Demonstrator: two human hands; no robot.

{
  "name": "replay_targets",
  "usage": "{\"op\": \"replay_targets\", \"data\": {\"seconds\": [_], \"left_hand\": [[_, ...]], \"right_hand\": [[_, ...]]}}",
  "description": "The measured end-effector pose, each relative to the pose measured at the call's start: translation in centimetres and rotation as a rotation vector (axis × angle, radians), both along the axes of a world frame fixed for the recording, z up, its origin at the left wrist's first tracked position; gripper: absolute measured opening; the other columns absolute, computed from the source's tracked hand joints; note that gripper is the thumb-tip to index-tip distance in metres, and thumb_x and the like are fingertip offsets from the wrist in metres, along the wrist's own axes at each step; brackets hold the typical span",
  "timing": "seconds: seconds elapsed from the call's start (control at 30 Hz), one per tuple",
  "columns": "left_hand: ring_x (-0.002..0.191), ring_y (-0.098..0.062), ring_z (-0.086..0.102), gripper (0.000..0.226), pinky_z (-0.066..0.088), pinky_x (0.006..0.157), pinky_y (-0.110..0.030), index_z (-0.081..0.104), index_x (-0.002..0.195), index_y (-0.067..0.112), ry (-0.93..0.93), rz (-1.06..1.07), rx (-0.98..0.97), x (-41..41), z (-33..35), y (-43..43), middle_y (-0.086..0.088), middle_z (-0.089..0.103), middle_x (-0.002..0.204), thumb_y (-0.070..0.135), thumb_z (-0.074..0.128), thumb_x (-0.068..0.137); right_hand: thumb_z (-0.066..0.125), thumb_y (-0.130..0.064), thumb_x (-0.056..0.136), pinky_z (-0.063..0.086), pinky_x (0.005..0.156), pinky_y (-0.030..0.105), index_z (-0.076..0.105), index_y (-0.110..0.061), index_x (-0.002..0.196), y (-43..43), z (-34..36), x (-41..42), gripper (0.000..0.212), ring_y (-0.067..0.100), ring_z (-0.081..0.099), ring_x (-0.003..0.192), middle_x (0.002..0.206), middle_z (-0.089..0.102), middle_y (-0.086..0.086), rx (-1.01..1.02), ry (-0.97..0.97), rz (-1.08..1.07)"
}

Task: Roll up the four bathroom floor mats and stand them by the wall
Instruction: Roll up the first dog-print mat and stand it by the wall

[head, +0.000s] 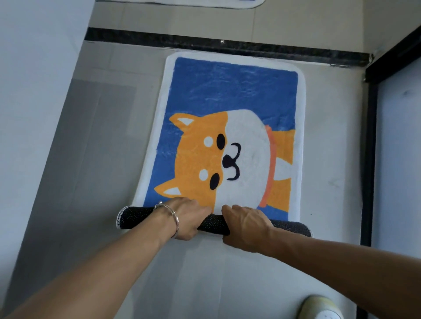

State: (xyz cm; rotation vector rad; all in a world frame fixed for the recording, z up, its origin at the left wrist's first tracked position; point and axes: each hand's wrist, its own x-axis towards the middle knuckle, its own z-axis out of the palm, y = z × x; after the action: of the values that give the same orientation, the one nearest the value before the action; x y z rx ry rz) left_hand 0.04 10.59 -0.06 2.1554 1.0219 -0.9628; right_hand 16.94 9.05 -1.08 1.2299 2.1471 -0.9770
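A blue bath mat (227, 102) with a white border and an orange-and-white cartoon dog is laid flat on the grey floor (205, 273) in the middle of the view. Its far end is set just short of a dark threshold strip (227, 46) at 12 o'clock. At 6 o'clock its near end is wound into a tight roll (211, 224), with the black dotted underside turned outward.

The roll is held near its middle by both hands, close together. The grip of the left hand (186, 218), which wears a silver bangle (175, 218) at the wrist, is clenched over the roll. The grip of the right hand (246, 225) is likewise curled round it.

The edge of a second mat (182, 2) is seen beyond the strip at 12 o'clock. A black door frame (369, 136) is seen at 3 o'clock, and a pale shoe (323, 307) at 5 o'clock.
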Motion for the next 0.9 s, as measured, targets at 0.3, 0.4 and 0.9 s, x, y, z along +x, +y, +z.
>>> {"op": "replay_targets", "data": {"seconds": [0.3, 0.4, 0.9], "left_hand": [[0.097, -0.024, 0.055, 0.039, 0.043, 0.069, -0.036, 0.039, 0.119, 0.017, -0.079, 0.021, 0.197, -0.6, -0.4, 1.1, -0.004, 0.05, 0.109, 0.033, 0.056, 0.088], [0.089, -0.027, 0.06, 0.034, 0.036, 0.063, -0.032, 0.045, 0.114, 0.016, -0.01, 0.055, 0.1, -0.8, -0.4, 1.7, -0.006, 0.06, 0.102, 0.033, 0.056, 0.086], [0.088, -0.028, 0.061, 0.031, 0.037, 0.061, -0.033, 0.041, 0.112, 0.017, -0.068, 0.011, 0.106, 0.0, -1.4, 2.2, -0.005, 0.059, 0.102, 0.02, 0.059, 0.086]], "right_hand": [[0.061, -0.027, 0.08, 0.043, 0.061, 0.027, 0.055, -0.015, 0.097, 4.0, -0.1, -0.4, 0.023, 0.019, 0.055, 0.078, 0.09, 0.061, 0.003, -0.272, 0.025, -0.064], [0.058, -0.031, 0.082, 0.038, 0.064, 0.031, 0.044, -0.016, 0.103, 2.9, -0.6, -0.8, 0.03, 0.023, 0.055, 0.079, 0.097, 0.06, 0.004, 0.009, 0.027, -0.009], [0.056, -0.029, 0.085, 0.032, 0.067, 0.03, 0.039, -0.016, 0.095, 2.1, -0.9, 0.1, 0.024, 0.021, 0.045, 0.077, 0.091, 0.05, 0.002, 0.084, 0.037, -0.07]]}}
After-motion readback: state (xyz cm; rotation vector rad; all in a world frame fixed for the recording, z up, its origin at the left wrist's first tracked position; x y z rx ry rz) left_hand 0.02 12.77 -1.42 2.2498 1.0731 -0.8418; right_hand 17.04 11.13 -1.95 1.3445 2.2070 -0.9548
